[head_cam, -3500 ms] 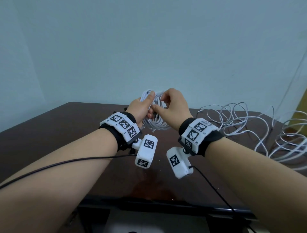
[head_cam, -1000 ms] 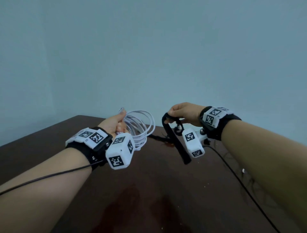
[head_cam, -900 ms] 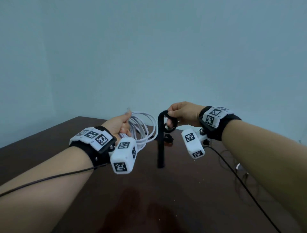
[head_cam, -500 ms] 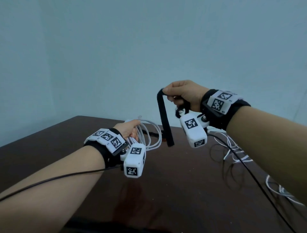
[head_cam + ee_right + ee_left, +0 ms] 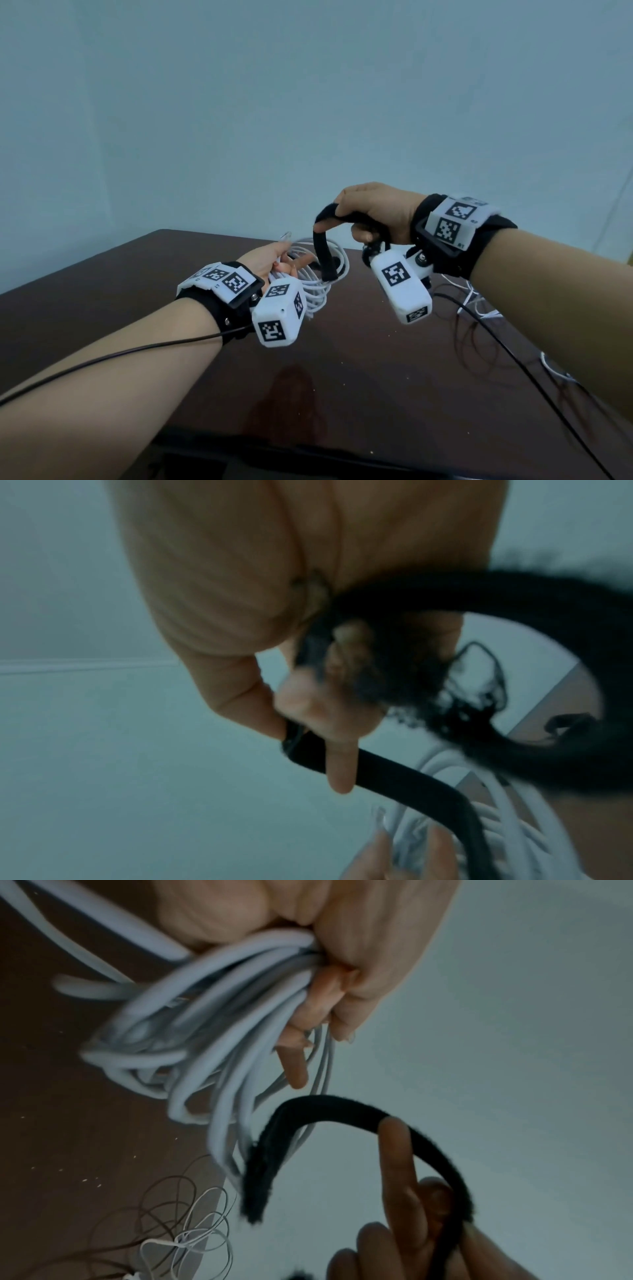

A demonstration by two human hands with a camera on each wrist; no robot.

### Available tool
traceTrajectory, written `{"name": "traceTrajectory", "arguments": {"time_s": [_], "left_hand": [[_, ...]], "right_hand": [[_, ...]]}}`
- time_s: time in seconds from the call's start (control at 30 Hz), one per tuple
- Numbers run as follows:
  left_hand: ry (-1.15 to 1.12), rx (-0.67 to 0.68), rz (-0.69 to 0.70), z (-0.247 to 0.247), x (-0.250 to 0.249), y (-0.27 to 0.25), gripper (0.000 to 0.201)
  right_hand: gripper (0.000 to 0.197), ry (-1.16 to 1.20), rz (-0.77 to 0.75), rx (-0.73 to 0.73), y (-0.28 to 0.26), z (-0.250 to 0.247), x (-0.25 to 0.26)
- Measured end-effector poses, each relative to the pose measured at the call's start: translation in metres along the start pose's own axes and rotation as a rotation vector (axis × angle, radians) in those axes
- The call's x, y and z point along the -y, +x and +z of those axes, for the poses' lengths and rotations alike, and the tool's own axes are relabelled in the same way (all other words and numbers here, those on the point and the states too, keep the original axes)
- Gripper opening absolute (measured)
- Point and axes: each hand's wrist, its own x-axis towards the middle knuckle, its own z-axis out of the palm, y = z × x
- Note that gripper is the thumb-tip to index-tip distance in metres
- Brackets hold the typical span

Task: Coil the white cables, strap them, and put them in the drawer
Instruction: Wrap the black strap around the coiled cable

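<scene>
My left hand [image 5: 282,265] grips a white cable coil [image 5: 320,284] just above the brown table; its loops fan out from the fist [image 5: 318,1007] in the left wrist view, one finger pointing straight. My right hand [image 5: 337,222], higher and to the right, holds a black strap [image 5: 323,253] pinched under thumb and forefinger. The strap arches over and its free end hangs down against the coil [image 5: 212,1042]. In the left wrist view the strap [image 5: 342,1104] curves just below the loops. The right wrist view shows the strap [image 5: 394,775] running from my right hand [image 5: 318,723] down to the coil [image 5: 479,826].
Loose white cables [image 5: 479,301] and thin dark wires [image 5: 479,342] lie tangled on the table's right side, also seen as loose cables [image 5: 195,1240] from the left wrist. The dark table [image 5: 342,377] ends at a front edge below my arms. A pale wall stands behind.
Both hands held the coil at first; then the right hand let go, picked up the black strap, raised it, and has now lowered its hanging end onto the coil.
</scene>
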Motion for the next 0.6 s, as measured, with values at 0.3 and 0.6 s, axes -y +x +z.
{"name": "traceTrajectory", "arguments": {"time_s": [0.3,0.6], "left_hand": [[-0.033,-0.047,0.04,0.017,0.016,-0.004,0.033],[-0.15,-0.046,0.017,0.007,0.013,0.008,0.026]], "right_hand": [[0.024,0.117,-0.071,0.099,-0.002,0.014,0.0],[0.016,-0.243,0.246,0.084,0.004,0.001,-0.026]]}}
